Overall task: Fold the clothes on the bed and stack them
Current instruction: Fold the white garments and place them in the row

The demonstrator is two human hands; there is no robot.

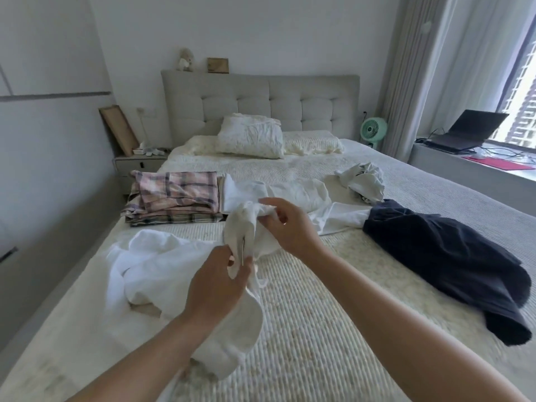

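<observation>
Both my hands hold one white garment (242, 227) lifted above the bed (319, 329). My left hand (217, 282) pinches its lower edge, and the cloth hangs down past my wrist. My right hand (285, 224) grips its upper part between thumb and fingers. A folded stack of plaid clothes (174, 198) lies at the left, with a folded white piece (240, 192) beside it. Loose on the bed are a crumpled white garment (145, 265), a white shirt (339, 219), a dark navy garment (452, 256) and a grey-white bundle (362, 181).
Pillows (249, 137) lie against the padded headboard (261, 103). A nightstand (136, 163) stands at the bed's left, a green fan (373, 130) at its right. A laptop (467, 132) sits on the window ledge.
</observation>
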